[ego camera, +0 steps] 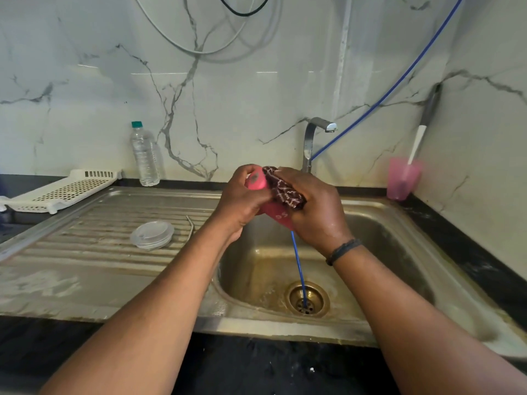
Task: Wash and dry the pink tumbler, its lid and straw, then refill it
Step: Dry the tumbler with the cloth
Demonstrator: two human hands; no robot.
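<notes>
pink tumbler (256,181), one, gripped by left hand (242,199); one cloth (285,192) clutched in right hand (316,212); one lid (152,234), one straw (190,228) alongside

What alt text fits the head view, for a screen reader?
Over a steel sink, the left hand grips a pink tumbler while the right hand holds a dark patterned cloth against it. A clear lid and bent metal straw lie on the drainboard to the left.

Left hand (242,199), right hand (315,208) curled, gripping.
</notes>
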